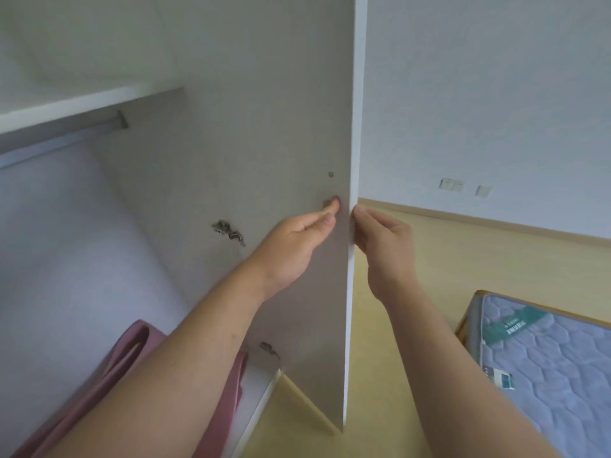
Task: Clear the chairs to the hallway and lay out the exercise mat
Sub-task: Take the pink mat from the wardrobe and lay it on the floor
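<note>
Pinching the front edge of one open wardrobe door (264,127), the right hand (386,246) curls thumb and fingers against it, while the left hand (294,246) presses one straight fingertip to a small fitting on the inner face.
One pink exercise mat (150,332) lies low inside the wardrobe, under the left forearm. Two hinges (228,231) show on the door, one hanging rail (66,140) sits under one shelf (82,105), one mattress (545,358) lies at the right, and two wall plates (451,185) are beyond.
</note>
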Available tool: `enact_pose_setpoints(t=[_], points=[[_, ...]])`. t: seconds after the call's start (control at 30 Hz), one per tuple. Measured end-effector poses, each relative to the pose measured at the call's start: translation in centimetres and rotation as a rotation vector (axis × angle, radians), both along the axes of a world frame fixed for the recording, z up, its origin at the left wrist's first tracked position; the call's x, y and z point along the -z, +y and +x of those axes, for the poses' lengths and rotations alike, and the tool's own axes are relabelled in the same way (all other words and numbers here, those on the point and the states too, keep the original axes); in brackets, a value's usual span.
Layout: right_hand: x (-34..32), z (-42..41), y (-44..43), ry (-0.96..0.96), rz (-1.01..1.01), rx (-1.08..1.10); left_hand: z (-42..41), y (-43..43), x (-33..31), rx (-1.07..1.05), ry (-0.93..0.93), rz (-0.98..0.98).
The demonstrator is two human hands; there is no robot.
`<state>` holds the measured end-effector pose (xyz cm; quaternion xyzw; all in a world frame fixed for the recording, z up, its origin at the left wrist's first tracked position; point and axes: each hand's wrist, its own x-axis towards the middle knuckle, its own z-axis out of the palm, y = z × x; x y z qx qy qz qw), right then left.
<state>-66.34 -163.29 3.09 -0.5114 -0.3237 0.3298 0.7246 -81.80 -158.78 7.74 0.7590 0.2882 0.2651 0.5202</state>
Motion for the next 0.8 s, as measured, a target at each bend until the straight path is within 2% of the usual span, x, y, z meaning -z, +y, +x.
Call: enact_pose_setpoints(t=[0.3, 0.43, 0.63, 0.8], points=[[-0.7, 5.6, 3.2, -0.064, -0.012, 0.097, 6.9, 1.8, -0.6, 0.059, 0.11, -0.018], [-1.1, 7.9, 4.9, -0.119, -0.053, 0.076, 9.7, 3.1, -1.2, 0.04, 0.15, -0.028], [-0.8, 10.2, 6.7, -0.093, -0.028, 0.008, 12.4, 4.3, -0.8, 0.052, 0.237, 0.01], [-0.6, 11.1, 7.3, -0.072, 0.0, 0.01, 13.0, 4.9, -0.5, 0.047, 0.201, -0.039]])
